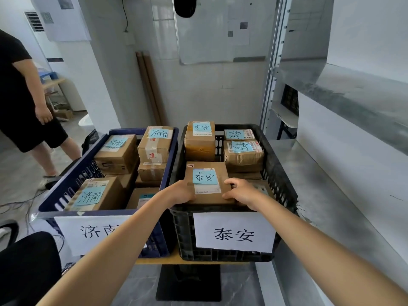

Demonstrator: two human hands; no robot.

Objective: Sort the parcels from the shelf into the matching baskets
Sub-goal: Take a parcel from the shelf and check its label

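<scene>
A brown cardboard parcel with a blue note reading 泰安 lies in the front of the black basket, whose paper sign reads 泰安. My left hand grips the parcel's near left corner. My right hand grips its near right corner. Three other parcels with 泰安 notes sit further back in the same basket. The blue basket to the left carries a 济南 sign and holds several parcels with 济南 notes.
Both baskets stand on a small wooden table with a black base. A grey metal shelf runs along the right. A person in black stands at the left, and a black chair is at the lower left.
</scene>
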